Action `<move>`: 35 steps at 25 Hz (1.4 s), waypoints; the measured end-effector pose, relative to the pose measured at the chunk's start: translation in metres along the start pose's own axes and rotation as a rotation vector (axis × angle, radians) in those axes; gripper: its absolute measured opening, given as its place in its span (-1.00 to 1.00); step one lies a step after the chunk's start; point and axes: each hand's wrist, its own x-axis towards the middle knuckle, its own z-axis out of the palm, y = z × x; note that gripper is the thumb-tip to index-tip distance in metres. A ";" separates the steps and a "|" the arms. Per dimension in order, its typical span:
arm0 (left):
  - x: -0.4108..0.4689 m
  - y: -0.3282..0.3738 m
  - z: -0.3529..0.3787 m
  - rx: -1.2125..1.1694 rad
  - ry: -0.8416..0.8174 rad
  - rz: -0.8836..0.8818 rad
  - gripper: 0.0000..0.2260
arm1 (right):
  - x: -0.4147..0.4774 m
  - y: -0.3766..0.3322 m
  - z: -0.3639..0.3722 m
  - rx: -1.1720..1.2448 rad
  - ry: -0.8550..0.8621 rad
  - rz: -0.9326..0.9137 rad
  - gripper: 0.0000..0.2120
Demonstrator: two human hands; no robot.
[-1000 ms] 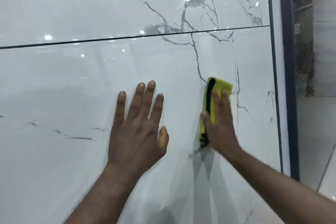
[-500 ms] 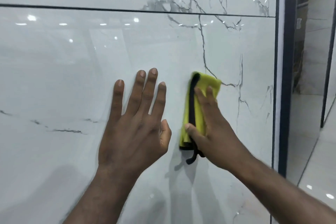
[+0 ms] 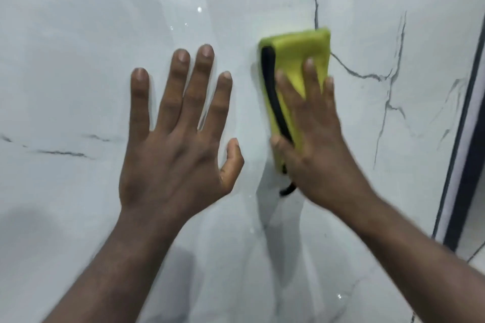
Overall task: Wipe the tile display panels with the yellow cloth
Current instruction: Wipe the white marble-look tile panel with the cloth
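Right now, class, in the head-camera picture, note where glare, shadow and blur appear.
Head view: bright light reflections dot the top of the glossy white marble-look tile panel; the folded yellow cloth with black trim and the right hand pressing it are motion-smeared; the flat left hand looks sharper; grey shadows fall below both hands.

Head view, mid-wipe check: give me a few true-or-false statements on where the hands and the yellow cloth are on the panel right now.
1. The right hand presses the yellow cloth flat against the tile panel. True.
2. The left hand grips a corner of the cloth. False: it lies flat on the panel with fingers spread, apart from the cloth.
3. The cloth has a black trim along its left side. True.
4. The cloth is left of the left hand. False: it is to that hand's right.
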 end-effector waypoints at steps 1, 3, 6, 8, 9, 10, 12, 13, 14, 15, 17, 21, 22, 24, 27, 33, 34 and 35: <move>0.000 0.000 0.000 -0.003 0.001 -0.007 -0.29 | 0.014 0.013 -0.007 0.025 0.044 0.030 -0.20; 0.000 0.001 -0.001 0.012 0.006 -0.014 -0.28 | 0.023 0.037 -0.013 0.141 0.158 0.204 -0.17; 0.000 -0.001 0.000 0.009 0.032 -0.007 -0.27 | -0.009 0.021 0.006 0.112 0.156 0.286 -0.15; 0.001 -0.003 -0.002 -0.040 0.082 -0.017 -0.24 | -0.024 0.002 0.015 0.085 0.022 0.124 -0.21; 0.001 -0.005 -0.004 -0.092 0.105 -0.026 -0.23 | -0.017 0.000 0.011 0.074 0.013 0.044 -0.24; 0.000 -0.007 -0.006 -0.159 0.125 -0.035 -0.21 | -0.002 0.002 0.003 0.067 0.044 -0.001 -0.25; -0.002 -0.014 -0.013 -0.295 0.130 -0.051 -0.19 | 0.023 0.010 -0.009 0.125 0.163 0.135 -0.23; -0.004 -0.019 -0.017 -0.316 0.117 -0.056 -0.19 | 0.028 0.008 -0.010 0.172 0.209 0.240 -0.22; -0.008 -0.025 -0.019 -0.294 0.105 -0.058 -0.19 | 0.025 -0.001 -0.006 0.184 0.218 0.297 -0.22; -0.013 -0.030 -0.022 -0.241 0.097 -0.058 -0.21 | 0.015 -0.015 0.004 0.145 0.194 0.274 -0.24; -0.026 -0.048 -0.028 -0.127 0.096 -0.043 -0.24 | -0.008 -0.052 0.025 0.058 0.068 0.052 -0.28; -0.052 -0.090 -0.046 -0.078 0.092 -0.031 -0.26 | 0.013 -0.061 0.021 0.137 0.155 0.156 -0.29; -0.058 -0.099 -0.049 -0.073 0.092 -0.037 -0.26 | 0.016 -0.058 0.022 0.233 0.232 0.308 -0.28; -0.072 -0.116 -0.055 -0.072 0.087 -0.038 -0.28 | 0.001 -0.076 0.036 0.301 0.299 0.541 -0.27; -0.090 -0.139 -0.057 -0.065 0.066 -0.008 -0.28 | -0.025 -0.136 0.062 0.108 0.153 0.195 -0.29; -0.102 -0.161 -0.046 -0.039 0.069 0.085 -0.29 | 0.039 -0.147 0.019 0.158 0.254 0.393 -0.22; -0.103 -0.161 -0.044 -0.032 0.071 0.085 -0.29 | 0.026 -0.149 0.025 0.171 0.290 0.486 -0.22; -0.104 -0.159 -0.042 -0.033 0.075 0.083 -0.29 | 0.008 -0.155 0.036 0.141 0.285 0.507 -0.22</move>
